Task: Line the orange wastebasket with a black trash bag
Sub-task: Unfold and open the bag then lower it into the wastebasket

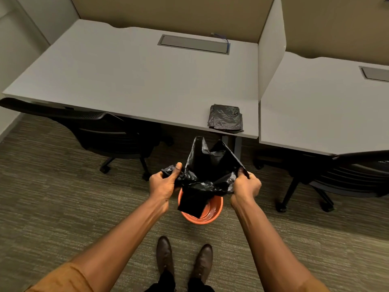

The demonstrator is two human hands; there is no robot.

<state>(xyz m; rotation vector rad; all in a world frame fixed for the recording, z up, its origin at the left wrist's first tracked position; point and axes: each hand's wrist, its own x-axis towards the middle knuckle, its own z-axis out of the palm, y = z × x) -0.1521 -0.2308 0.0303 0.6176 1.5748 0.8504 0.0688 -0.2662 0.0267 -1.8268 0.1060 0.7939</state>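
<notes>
An orange wastebasket stands on the carpet just ahead of my shoes, below the desk's front edge. A black trash bag hangs over it, its mouth spread between my hands and its folded lower end dipping inside the basket. My left hand grips the bag's left edge, thumb up. My right hand grips the right edge. The bag hides the far part of the basket's rim.
A pile of folded black bags lies on the grey desk near its front right corner. Black office chairs stand at left and at right. A second desk sits to the right behind a divider panel.
</notes>
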